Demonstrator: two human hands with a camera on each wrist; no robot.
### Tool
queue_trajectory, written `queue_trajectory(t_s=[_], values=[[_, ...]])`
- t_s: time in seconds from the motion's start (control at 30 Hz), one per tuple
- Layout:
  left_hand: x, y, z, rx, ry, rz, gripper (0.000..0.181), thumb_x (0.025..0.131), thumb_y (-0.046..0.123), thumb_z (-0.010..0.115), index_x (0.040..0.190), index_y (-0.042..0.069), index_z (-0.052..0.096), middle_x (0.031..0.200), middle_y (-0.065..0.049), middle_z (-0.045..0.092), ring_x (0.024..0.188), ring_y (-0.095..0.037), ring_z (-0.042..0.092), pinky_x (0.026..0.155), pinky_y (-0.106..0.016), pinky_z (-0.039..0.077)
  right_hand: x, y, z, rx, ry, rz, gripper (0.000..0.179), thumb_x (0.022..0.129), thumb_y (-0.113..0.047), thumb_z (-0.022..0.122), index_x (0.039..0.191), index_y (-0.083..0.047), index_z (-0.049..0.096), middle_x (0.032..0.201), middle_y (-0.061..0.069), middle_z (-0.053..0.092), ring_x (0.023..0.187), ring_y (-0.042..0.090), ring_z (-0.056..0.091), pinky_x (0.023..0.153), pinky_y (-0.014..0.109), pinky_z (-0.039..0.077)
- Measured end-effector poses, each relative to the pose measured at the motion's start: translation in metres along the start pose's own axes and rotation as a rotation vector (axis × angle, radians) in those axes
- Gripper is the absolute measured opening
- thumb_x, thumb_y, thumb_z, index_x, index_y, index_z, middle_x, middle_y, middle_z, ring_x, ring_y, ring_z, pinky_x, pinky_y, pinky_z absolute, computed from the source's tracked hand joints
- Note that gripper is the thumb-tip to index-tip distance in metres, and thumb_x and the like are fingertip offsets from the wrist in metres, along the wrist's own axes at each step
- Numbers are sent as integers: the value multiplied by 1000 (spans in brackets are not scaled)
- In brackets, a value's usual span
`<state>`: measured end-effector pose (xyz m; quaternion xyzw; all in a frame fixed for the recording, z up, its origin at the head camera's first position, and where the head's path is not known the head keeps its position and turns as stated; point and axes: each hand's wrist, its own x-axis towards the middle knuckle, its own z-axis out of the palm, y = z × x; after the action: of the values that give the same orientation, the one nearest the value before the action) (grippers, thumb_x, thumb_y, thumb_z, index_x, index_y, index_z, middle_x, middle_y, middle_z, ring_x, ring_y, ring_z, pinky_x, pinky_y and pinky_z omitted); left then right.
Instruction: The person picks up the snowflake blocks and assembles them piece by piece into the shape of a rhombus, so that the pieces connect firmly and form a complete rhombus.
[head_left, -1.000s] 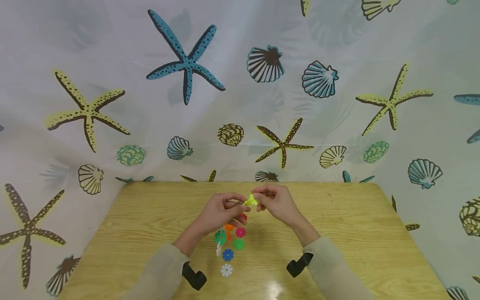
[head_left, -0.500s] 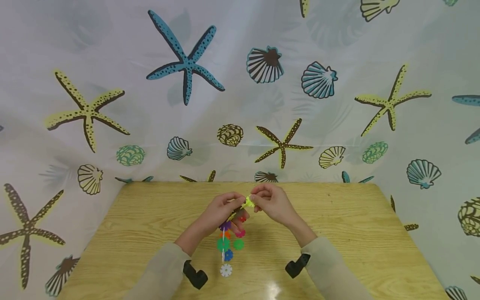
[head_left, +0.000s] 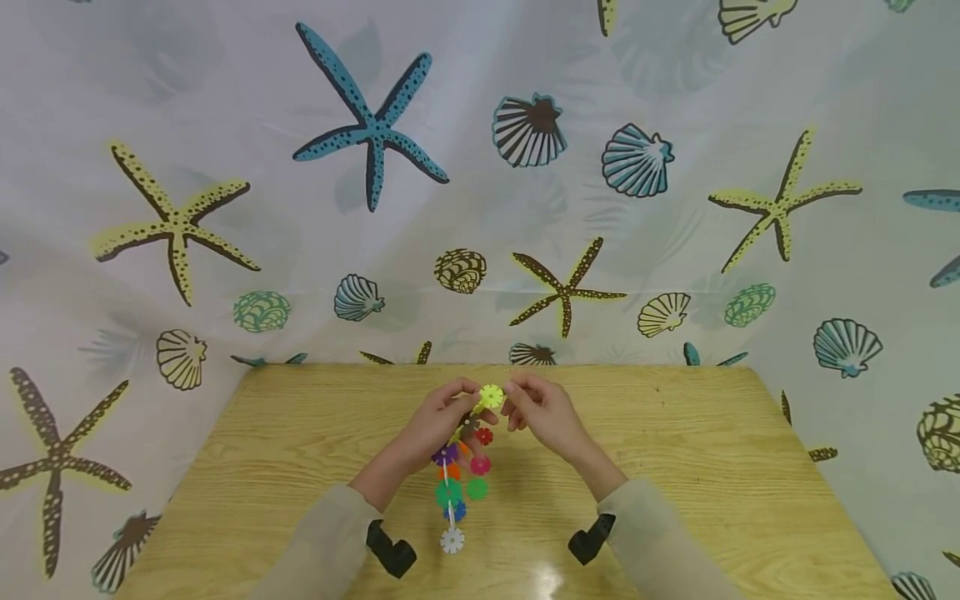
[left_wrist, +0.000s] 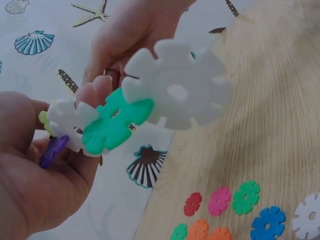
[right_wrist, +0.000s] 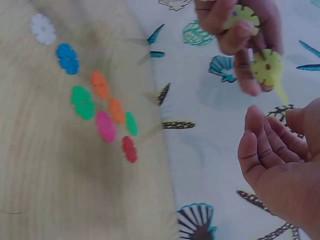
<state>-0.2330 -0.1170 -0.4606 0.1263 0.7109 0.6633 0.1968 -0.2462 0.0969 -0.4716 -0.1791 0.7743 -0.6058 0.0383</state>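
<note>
My left hand (head_left: 435, 423) holds a chain of interlocked plastic snowflake discs. In the left wrist view a large white disc (left_wrist: 197, 92) forms the near end, joined to a green disc (left_wrist: 111, 125), another white disc (left_wrist: 67, 119) and a purple disc (left_wrist: 53, 151). Yellow discs sit at the far end; the outermost yellow disc (head_left: 491, 396) stands above my left fingertips, facing the head camera. My right hand (head_left: 551, 417) is beside that disc, with a slight gap between them. Its fingers are loosely bent, and nothing shows in them in the right wrist view.
Loose discs lie on the wooden table (head_left: 675, 467) below my hands: white (head_left: 452, 541), blue (right_wrist: 67, 58), pink (right_wrist: 105, 126), red (right_wrist: 129, 149), plus several orange and green ones. A patterned cloth (head_left: 465, 208) hangs behind the table.
My right hand has let go of the yellow disc and moved slightly right of it. The chain in my left hand has turned, so its lower end hangs over the loose discs.
</note>
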Motion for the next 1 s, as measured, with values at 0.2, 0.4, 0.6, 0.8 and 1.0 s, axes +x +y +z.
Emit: queue_trajectory(t_s=[0.2,0.4,0.6,0.8,1.0], values=[[0,-1,-4,-35,87,17,29,116,26,38,127,2,52,103,-9,73,59,-17,71,48,-26,55,-5,28,14,-62,-38,58,24,109,-17,60,117,2,72,95,25,73,69,25,69,65,27,56],[1,-1,-5,-86,172,5,34,115,32,44,131,3,52,88,-2,70,53,-12,64,45,-24,52,-11,49,27,-131,-128,49,26,105,-13,63,119,7,70,103,25,76,79,42,71,61,20,52],[1,-3,-8,-110,194,15,37,113,37,51,131,5,54,82,0,67,51,-13,63,45,-25,53,-11,61,36,-315,-157,-16,23,101,-9,66,118,4,74,99,13,75,76,13,63,66,22,52],[2,-5,-10,-96,204,30,34,113,34,50,128,4,58,80,0,67,51,-13,63,45,-25,53,-11,70,47,-446,-183,-55,23,100,-10,70,119,3,75,91,7,68,80,11,56,69,24,49],[2,-6,-11,-93,206,18,32,114,32,49,127,4,57,80,0,70,52,-13,65,47,-27,55,-12,78,54,-535,-195,-37,32,99,-15,74,125,2,74,84,2,60,75,10,49,65,23,42]])
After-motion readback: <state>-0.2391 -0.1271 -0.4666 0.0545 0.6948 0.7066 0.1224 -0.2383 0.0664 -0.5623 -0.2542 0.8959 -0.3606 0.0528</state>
